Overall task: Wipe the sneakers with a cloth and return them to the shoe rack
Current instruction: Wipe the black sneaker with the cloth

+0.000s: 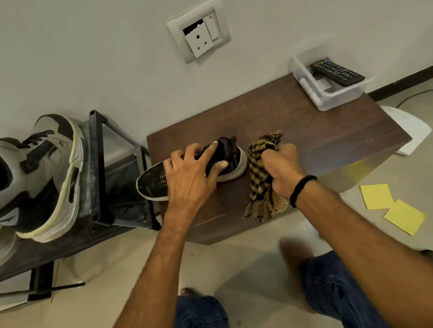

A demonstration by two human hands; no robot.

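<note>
The task looked to be in its wiping stage, with nothing of the return done for this shoe. One black sneaker (154, 182) lay near the left edge of the wooden table (316, 135), its toe overhanging that edge toward the shoe rack (98, 167). The left hand (191, 177) was clamped over its upper, fingers spread and curled across the top. The right hand (279, 168) was fisted round the single checked cloth (258, 182), just beside the heel; whether cloth met shoe could not be told. The cloth's tail hung over the table's near edge. The toe seemed speckled and dull, so more wiping probably remained, then the move to the rack.

Two grey sneakers (44, 166) sat on the rack's top, the second only partly in view. At the table's far right corner stood one clear plastic box (329, 101) holding one remote (338, 73). Two yellow notes (377, 196) lay on the floor
</note>
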